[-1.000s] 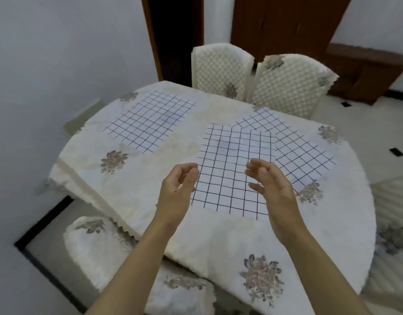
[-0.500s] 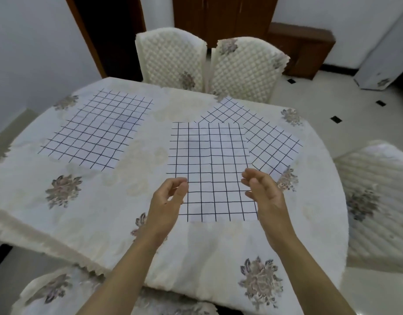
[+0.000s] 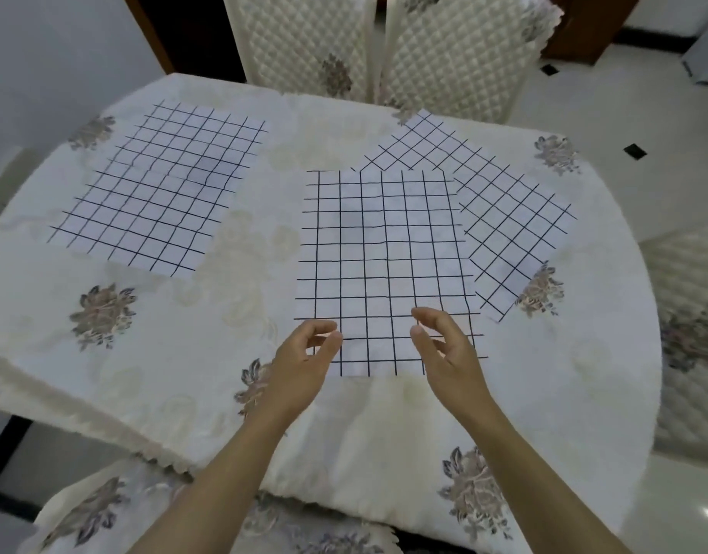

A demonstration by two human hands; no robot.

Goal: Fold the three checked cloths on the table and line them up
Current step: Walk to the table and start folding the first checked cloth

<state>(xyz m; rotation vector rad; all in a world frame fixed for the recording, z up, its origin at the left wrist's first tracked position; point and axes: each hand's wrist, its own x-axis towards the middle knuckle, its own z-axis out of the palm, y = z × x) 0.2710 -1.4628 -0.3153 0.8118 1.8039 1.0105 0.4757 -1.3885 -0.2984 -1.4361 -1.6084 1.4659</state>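
Here, three checked cloths lie on the table (image 3: 176, 353), all unfolded and flat. Each is white with a thin dark grid.

The left cloth (image 3: 156, 189) lies alone toward the far left edge, set at a slant, with faint ripples through its middle. It is well apart from the other two. The middle cloth (image 3: 384, 253) lies square to the near edge and close to it, with a soft crease running up its centre. The right cloth (image 3: 508, 209) lies toward the far right edge, turned diagonally. The middle cloth overlaps its left part, so one of its corners pokes out past the middle cloth's far side.

Two hands are in view. The left hand (image 3: 300, 365) hangs over the middle cloth's near left corner and the right hand (image 3: 448, 353) over its near right corner. Both have loosely curled fingers, thumb and fingertips apart, and neither has hold of anything. Whether they brush the fabric I cannot tell.

The table wears a cream cover with several flower motifs.

Four padded chairs show. A far-left chair (image 3: 304, 38) and a far-right chair (image 3: 456, 54) stand side by side at the far edge. A near chair (image 3: 104, 509) sits below the near left edge, and a side chair (image 3: 688, 313) stands off the right edge.
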